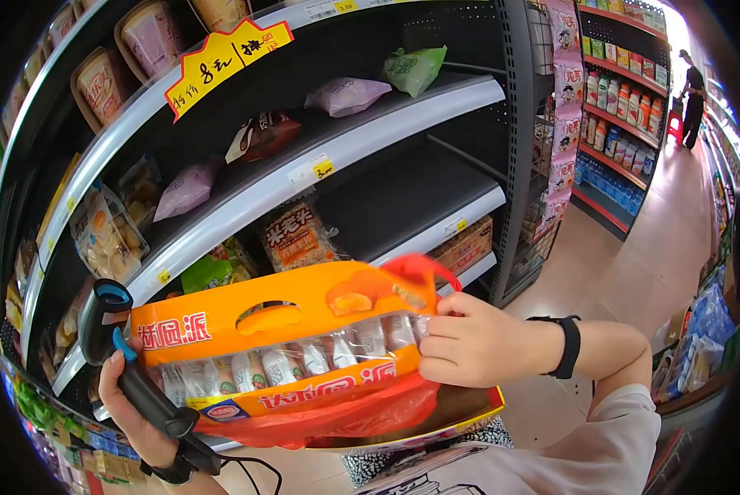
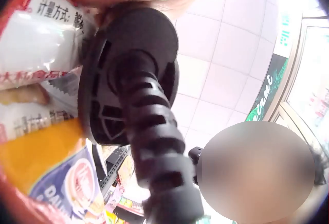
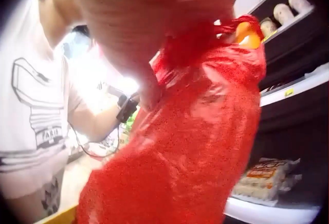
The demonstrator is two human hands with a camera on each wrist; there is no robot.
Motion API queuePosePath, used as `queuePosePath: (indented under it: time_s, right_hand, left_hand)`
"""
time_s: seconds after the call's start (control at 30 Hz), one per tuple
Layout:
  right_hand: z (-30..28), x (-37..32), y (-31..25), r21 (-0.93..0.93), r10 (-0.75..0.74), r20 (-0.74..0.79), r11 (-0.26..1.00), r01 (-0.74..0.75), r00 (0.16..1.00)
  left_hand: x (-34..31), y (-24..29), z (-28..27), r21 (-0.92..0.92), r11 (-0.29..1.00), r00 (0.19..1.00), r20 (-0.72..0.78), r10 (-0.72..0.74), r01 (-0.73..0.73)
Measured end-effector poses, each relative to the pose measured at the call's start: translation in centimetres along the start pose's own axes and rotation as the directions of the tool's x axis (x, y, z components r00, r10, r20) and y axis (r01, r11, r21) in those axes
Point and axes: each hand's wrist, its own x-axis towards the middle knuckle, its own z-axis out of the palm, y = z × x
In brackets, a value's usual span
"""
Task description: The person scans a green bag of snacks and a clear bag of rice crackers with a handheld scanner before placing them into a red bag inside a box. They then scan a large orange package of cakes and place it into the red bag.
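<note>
In the head view, the left hand (image 1: pixel 139 412) grips a black barcode scanner (image 1: pixel 151 392) with a blue trigger, at the left end of an orange package (image 1: pixel 221 309) of wrapped snacks. The package has an oval cut-out and a clear window. Fingers of the right hand (image 1: pixel 469 342) curl on its right end, pinching red plastic. A red bag (image 1: pixel 337 417) surrounds the package's lower side. In the left wrist view, the scanner's base (image 2: pixel 139 44) and ribbed cable sleeve lie beside the wrappers. In the right wrist view, the red bag (image 3: pixel 190 131) hangs below the right hand (image 3: pixel 149 13).
Shelves (image 1: pixel 246 206) with snack bags, cups and price tags stand in front. Below the package is an open yellow-edged box (image 1: pixel 469 408). Bottle shelves (image 1: pixel 621 107) stand beyond an aisle, where a person (image 1: pixel 693 99) is near a red object. A black cable (image 1: pixel 258 462) hangs near the left wrist.
</note>
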Motion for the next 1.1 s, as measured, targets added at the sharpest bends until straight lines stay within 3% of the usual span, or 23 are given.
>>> queuePosePath:
  time_s: [0.07, 0.1, 0.13, 0.2, 0.27, 0.3, 0.37, 0.43, 0.57, 0.6, 0.67, 0.7, 0.73, 0.8, 0.83, 0.9, 0.97, 1.07, 1.1]
  right_hand:
    - [-0.2, -0.7, 0.5, -0.098, -0.117, -0.081, 0.989, 0.109, 0.99]
    - [-0.3, -1.2, 0.6, -0.123, -0.129, -0.023, 0.984, 0.125, 0.991]
    - [-0.2, -1.5, 0.9, -0.124, -0.125, -0.022, 0.985, 0.122, 0.992]
    - [0.0, -2.0, 1.7, -0.19, -0.106, -0.157, 0.979, 0.075, 0.982]
    - [-0.7, -2.6, 2.9, -0.241, -0.068, -0.155, 0.97, 0.029, 0.986]
    - [-1.0, -2.6, 2.9, -0.205, -0.03, -0.195, 0.979, -0.01, 0.98]
    - [-1.7, -2.3, 3.0, -0.17, 0.006, -0.237, 0.984, -0.048, 0.971]
    - [-2.3, -2.1, 3.0, -0.012, 0.137, -0.252, 0.989, -0.145, 0.958]
    - [-0.8, -1.9, 3.6, 0.058, 0.205, -0.356, 0.979, -0.197, 0.912]
    - [-0.8, -1.6, 3.7, 0.265, 0.346, -0.369, 0.929, -0.26, 0.863]
    - [-0.6, -1.0, 3.6, 0.638, 0.609, -0.297, 0.7, -0.322, 0.735]
    - [1.0, -0.8, 2.8, 0.955, 0.73, -0.101, 0.263, -0.141, 0.676]
    - [2.0, -0.9, 2.6, 0.946, 0.672, -0.152, 0.312, -0.092, 0.724]
    - [2.9, -2.2, 2.7, 0.935, 0.459, -0.099, 0.348, -0.076, 0.883]
    - [3.3, -2.9, 2.9, 0.934, 0.462, -0.095, 0.347, -0.081, 0.882]
    - [4.3, -4.3, 3.2, 0.994, 0.543, 0.067, 0.039, -0.105, 0.837]
    - [5.5, -5.3, 3.6, 0.956, 0.564, 0.245, -0.276, -0.1, 0.788]
    - [8.2, -6.3, 4.7, 0.732, 0.487, 0.497, -0.68, -0.046, 0.718]
    - [9.8, -6.6, 5.5, 0.508, 0.383, 0.594, -0.86, 0.039, 0.707]
  left_hand:
    - [1.0, 0.0, -1.4, 0.004, 1.0, 1.0, -0.02, -0.014, 0.014]
    - [1.2, -0.1, -1.8, 0.003, 1.0, 1.0, -0.019, -0.017, 0.017]
    - [1.4, -0.2, -2.1, -0.007, 1.0, 1.0, -0.022, -0.007, 0.007]
    - [1.2, -0.4, -2.4, -0.019, 1.0, 1.0, -0.023, 0.001, -0.001]
    - [0.7, -0.2, -2.8, -0.077, 0.996, 0.998, 0.052, 0.039, -0.035]
    - [0.9, -0.2, -3.6, -0.082, 0.993, 0.983, 0.154, 0.099, -0.087]
    - [0.7, 0.3, -4.8, -0.101, 0.988, 0.966, 0.219, 0.137, -0.117]
    - [0.9, 0.4, -5.4, -0.146, 0.973, 0.925, 0.312, 0.217, -0.179]
    - [1.2, 0.7, -6.0, -0.185, 0.961, 0.921, 0.294, 0.255, -0.207]
    - [1.5, 0.7, -5.8, -0.186, 0.96, 0.921, 0.294, 0.256, -0.207]
    - [2.1, 0.6, -5.5, -0.221, 0.964, 0.932, 0.296, 0.211, -0.148]
    - [2.1, 0.6, -5.1, -0.222, 0.962, 0.93, 0.296, 0.22, -0.157]
    - [1.8, 0.3, -4.6, -0.218, 0.971, 0.923, 0.344, 0.174, -0.102]
    - [1.2, -0.4, -3.9, -0.21, 0.977, 0.913, 0.391, 0.118, -0.037]
    - [1.0, -0.7, -3.6, -0.185, 0.981, 0.928, 0.353, 0.121, -0.057]
    - [0.2, -1.0, -3.0, -0.137, 0.985, 0.958, 0.254, 0.134, -0.101]
    - [0.1, -0.8, -3.1, -0.163, 0.984, 0.956, 0.27, 0.114, -0.071]
    - [0.2, -0.5, -4.3, -0.22, 0.974, 0.953, 0.277, 0.121, -0.059]
    - [0.4, -0.3, -4.9, -0.252, 0.965, 0.953, 0.267, 0.144, -0.075]
